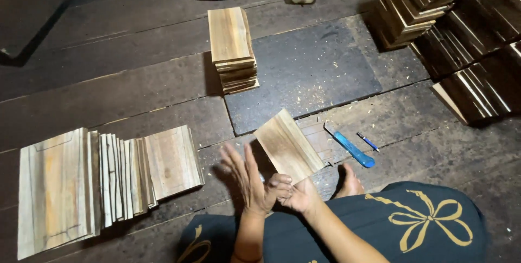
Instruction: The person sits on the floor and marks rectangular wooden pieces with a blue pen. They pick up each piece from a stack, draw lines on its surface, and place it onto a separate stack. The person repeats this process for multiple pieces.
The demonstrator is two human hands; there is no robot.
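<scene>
The right hand (pixel 297 193) grips a pale rectangular wooden board (pixel 287 146), the left hand (pixel 247 179) spread open beside it, while leaning boards (pixel 108 179) fill the dark plank floor's (pixel 135 95) left edge and a neat stack of similar boards (pixel 232 49) stands farther back.

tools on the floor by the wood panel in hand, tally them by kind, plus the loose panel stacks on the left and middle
blue-handled cutter: 1
blue pen: 1
upright stack of panels: 1
fanned row of panels: 1
panel held in the right hand, with the left hand open beside it: 1
total: 5
</scene>
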